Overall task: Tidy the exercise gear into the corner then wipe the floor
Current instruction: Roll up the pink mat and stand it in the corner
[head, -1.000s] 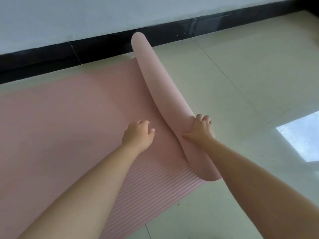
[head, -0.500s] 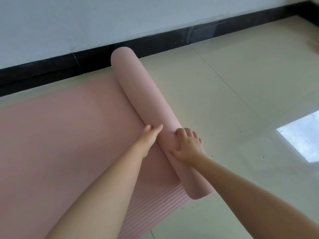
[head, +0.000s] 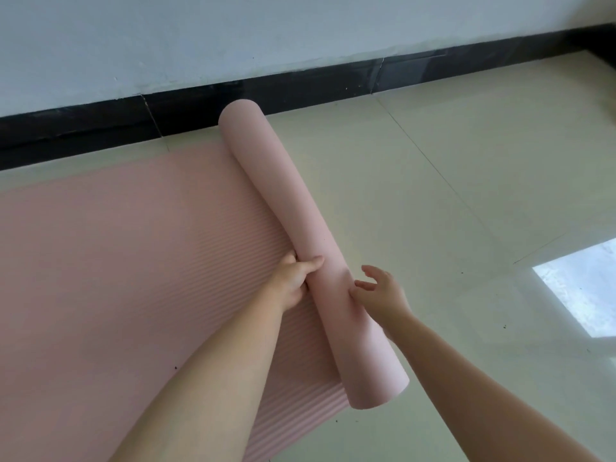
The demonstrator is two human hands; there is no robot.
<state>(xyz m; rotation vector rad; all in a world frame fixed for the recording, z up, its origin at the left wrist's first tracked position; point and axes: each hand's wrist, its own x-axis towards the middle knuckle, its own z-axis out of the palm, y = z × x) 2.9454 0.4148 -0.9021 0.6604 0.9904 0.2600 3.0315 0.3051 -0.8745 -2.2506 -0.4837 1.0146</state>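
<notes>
A pink ribbed exercise mat [head: 116, 261] lies flat on the tiled floor, and its right end is rolled into a long tube [head: 283, 201] running from the skirting toward me. My left hand [head: 293, 278] grips the left side of the roll, thumb on top and fingers tucked where the roll meets the flat part. On the roll's right side my right hand [head: 380, 291] has its fingers spread, with the thumb touching the roll and the other fingers lifted off it.
A white wall with a black skirting board [head: 333, 85] runs along the far side. Cream floor tiles [head: 450, 195] stretch out to the right of the roll, with a bright window reflection [head: 580, 291] at the right edge.
The folded-over mat end has been rolled leftward into a tight tube. My left hand moved onto the roll and gripped it; my right hand lifted its fingers off the roll.
</notes>
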